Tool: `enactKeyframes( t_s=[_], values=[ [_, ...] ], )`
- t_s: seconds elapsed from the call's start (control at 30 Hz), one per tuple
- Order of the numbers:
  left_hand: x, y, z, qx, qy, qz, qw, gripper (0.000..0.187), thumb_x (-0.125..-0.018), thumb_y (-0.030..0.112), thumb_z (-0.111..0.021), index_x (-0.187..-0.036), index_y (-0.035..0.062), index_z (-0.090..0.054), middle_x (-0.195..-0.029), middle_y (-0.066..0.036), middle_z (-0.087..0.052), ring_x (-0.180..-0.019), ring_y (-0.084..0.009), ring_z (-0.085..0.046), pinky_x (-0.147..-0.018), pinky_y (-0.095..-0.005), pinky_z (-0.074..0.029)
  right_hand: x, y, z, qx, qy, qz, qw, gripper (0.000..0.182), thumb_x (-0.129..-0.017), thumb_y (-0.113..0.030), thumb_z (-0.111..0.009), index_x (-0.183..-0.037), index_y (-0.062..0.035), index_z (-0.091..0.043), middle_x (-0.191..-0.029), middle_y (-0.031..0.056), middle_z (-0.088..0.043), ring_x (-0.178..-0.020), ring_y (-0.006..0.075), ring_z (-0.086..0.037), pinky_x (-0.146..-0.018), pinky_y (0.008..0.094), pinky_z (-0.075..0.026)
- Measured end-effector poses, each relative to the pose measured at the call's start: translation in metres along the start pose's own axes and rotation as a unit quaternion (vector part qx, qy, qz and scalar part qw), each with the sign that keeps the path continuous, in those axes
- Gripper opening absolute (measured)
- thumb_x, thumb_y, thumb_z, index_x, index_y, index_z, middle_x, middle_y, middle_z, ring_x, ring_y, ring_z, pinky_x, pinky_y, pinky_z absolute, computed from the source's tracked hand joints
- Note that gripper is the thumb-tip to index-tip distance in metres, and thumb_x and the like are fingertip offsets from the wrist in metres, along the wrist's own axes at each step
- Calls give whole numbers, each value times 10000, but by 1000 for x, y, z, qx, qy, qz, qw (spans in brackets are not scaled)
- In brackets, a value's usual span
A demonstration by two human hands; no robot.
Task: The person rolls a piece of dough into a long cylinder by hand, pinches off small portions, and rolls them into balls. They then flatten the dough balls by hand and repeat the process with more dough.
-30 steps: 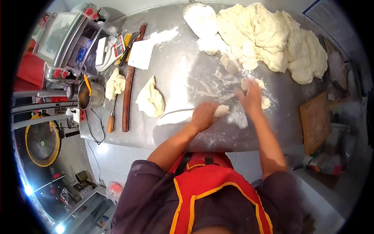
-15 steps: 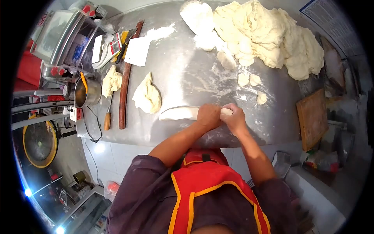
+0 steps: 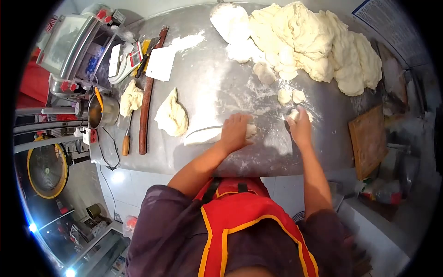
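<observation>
My left hand (image 3: pixel 235 131) lies over the right end of a floured dough roll (image 3: pixel 202 135), fingers pressed together around it. My right hand (image 3: pixel 300 124) has its fingers closed on a small dough piece (image 3: pixel 294 114), beside another piece partly hidden behind the hand. Two small dough pieces (image 3: pixel 284 96) sit just above it on the metal table (image 3: pixel 194 159). A pointed dough lump (image 3: pixel 171 115) rests to the left of the roll.
A large dough mass (image 3: pixel 318 41) covers the back right. On the left are a long wooden rod (image 3: pixel 146 111), a white card (image 3: pixel 160 63), a scale (image 3: pixel 123 67), a wood-handled tool (image 3: pixel 126 144) and a metal pot (image 3: pixel 109 111). A wooden board (image 3: pixel 368 142) stands at the right edge.
My right hand has moved away from the roll, right and up, with a small dough piece to the other pieces. My left hand has shifted slightly left and up on the roll.
</observation>
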State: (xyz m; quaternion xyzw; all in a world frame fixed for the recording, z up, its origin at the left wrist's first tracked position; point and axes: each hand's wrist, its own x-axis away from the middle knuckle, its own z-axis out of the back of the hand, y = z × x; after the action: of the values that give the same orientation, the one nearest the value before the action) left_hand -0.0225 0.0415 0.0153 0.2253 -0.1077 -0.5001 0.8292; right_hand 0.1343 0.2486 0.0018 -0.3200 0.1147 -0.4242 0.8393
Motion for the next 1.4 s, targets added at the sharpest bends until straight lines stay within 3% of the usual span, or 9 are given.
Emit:
enactKeyframes(
  t_s=[0.17, 0.27, 0.33, 0.43, 0.53, 0.7, 1.03, 1.17, 1.4],
  values=[
    [17, -24, -6, -41, -69, 9, 997, 532, -659, 317, -807, -1061, 72, -561, -1026, -132, -565, -990, -330, -542, -846, -413, -456, 2, -27, 5, 250, 20, 96, 963, 470, -791, -207, -736, -1188, -24, -562, -1203, 209, -542, -1147, 376, -499, -950, 437, -433],
    [9, -31, 7, 48, -79, -24, 995, 464, -705, 287, -773, -1060, 71, -567, -1000, -149, -603, -947, -338, -574, -829, -425, -468, 21, -59, -3, 84, -11, 189, 978, 528, -776, -280, -751, -1199, -19, -575, -1265, 218, -507, -1124, 351, -533, -924, 406, -456],
    [13, -29, 11, 106, -81, -32, 991, 420, -727, 275, -755, -1044, 68, -573, -959, -154, -629, -898, -341, -595, -808, -430, -474, 45, -70, -37, -203, -207, -22, 957, 453, -802, -130, -718, -1213, -7, -573, -1181, 135, -588, -1057, 245, -583, -849, 362, -498],
    [10, -24, 11, 117, -77, -18, 990, 376, -726, 267, -745, -1004, 66, -592, -899, -152, -658, -842, -341, -619, -780, -432, -478, 53, -84, -65, -247, -251, -94, 931, 399, -794, -104, -700, -1165, 4, -602, -1076, 90, -649, -917, 176, -622, -762, 326, -518],
    [9, -13, 7, 66, -105, 33, 992, 318, -693, 244, -749, -939, 79, -635, -886, -158, -665, -855, -341, -631, -779, -433, -483, 64, -94, -65, -168, -151, -24, 974, 368, -717, -220, -718, -1046, -59, -688, -786, 146, -678, -765, 256, -669, -713, 349, -518],
    [9, -3, 9, 38, -91, 48, 994, 186, -699, 283, -690, -730, 100, -681, -799, -158, -674, -790, -363, -651, -707, -451, -508, 65, -108, -53, -155, -152, -26, 976, 355, -693, -208, -715, -1009, -50, -686, -791, 134, -680, -714, 224, -654, -691, 342, -518],
    [-14, -19, 8, 0, -172, 144, 975, 373, -704, 440, -744, -804, 84, -700, -822, -151, -690, -800, -310, -674, -675, -426, -517, 57, -134, 13, -361, -220, -160, 892, 298, -766, -26, -702, -1056, -13, -637, -900, 26, -654, -792, 106, -602, -706, 259, -499],
    [0, -28, 8, 41, -80, 80, 993, 548, -667, 474, -786, -976, 55, -615, -984, -164, -637, -972, -333, -602, -814, -441, -474, -20, -95, -18, -106, -76, 43, 991, 375, -825, -111, -689, -1156, 15, -565, -987, 128, -652, -877, 222, -634, -772, 319, -506],
    [29, -41, 16, -37, -45, 72, 996, 498, -696, 353, -776, -1038, 68, -552, -1052, -148, -575, -1002, -343, -528, -883, -444, -430, -40, -82, -47, 185, -3, 182, 966, 445, -785, -212, -742, -1133, 4, -569, -1140, 199, -573, -982, 398, -580, -828, 447, -491]
  ],
)
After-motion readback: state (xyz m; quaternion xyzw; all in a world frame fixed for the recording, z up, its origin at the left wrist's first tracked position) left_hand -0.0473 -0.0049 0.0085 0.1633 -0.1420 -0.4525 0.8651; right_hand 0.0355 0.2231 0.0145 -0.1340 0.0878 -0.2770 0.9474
